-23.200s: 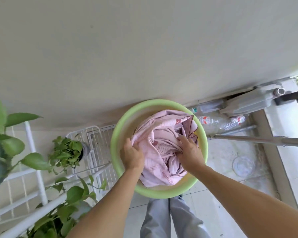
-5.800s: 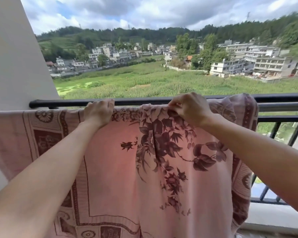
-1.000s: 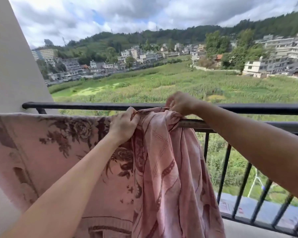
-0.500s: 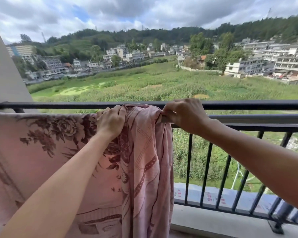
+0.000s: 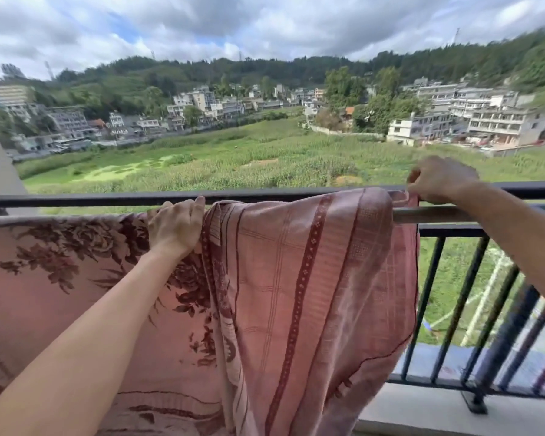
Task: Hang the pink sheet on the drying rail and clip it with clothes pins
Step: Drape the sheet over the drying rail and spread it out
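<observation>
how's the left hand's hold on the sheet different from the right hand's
The left hand curls over the top of the pink sheet on the drying rail, mid-sheet beside the floral print; the right hand pinches only the sheet's end corner. The left hand sits close in; the right hand reaches far out along the rail. Both hold the sheet at rail height.

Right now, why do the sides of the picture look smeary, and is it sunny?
Head view: the hillside at far right is smeared and stretched; head view: the pink sheet and left hand in the middle look sharp; head view: a cloudy sky gives soft, even light, no hard shadows or glare.
</observation>
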The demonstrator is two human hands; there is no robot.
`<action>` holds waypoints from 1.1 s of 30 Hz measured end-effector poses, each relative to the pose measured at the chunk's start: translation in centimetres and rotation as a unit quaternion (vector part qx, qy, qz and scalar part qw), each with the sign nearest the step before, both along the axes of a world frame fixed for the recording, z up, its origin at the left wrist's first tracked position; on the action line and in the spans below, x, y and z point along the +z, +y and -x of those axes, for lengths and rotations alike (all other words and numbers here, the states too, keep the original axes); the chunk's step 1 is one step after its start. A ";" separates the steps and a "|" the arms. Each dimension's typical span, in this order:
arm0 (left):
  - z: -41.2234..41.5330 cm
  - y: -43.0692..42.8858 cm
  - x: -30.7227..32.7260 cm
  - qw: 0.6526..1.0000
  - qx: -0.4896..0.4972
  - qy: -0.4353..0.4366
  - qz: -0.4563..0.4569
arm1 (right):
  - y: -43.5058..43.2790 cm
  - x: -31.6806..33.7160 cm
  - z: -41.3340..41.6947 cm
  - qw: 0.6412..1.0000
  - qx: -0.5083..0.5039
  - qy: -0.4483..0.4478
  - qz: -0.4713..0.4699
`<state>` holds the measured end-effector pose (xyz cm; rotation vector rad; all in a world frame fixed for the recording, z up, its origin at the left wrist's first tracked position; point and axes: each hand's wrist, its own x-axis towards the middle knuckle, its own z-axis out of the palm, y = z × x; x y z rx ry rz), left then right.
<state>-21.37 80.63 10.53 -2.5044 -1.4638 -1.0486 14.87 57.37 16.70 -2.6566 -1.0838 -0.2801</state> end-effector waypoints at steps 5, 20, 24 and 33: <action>0.0 -0.2 0.0 1.000 0.008 0.007 0.003 | 2.4 -0.3 10.5 0.948 0.296 0.017 -0.111; 0.1 -1.6 0.6 0.999 0.020 0.005 0.031 | 0.8 -0.9 -2.0 0.994 -0.030 -0.032 -0.102; -0.5 -1.1 0.4 1.000 0.027 0.002 0.013 | 0.6 -0.4 -0.3 0.997 -0.026 -0.045 -0.049; -0.4 2.2 -1.0 0.999 0.024 0.000 -0.049 | 5.2 -2.0 12.1 0.925 0.352 -0.010 -0.141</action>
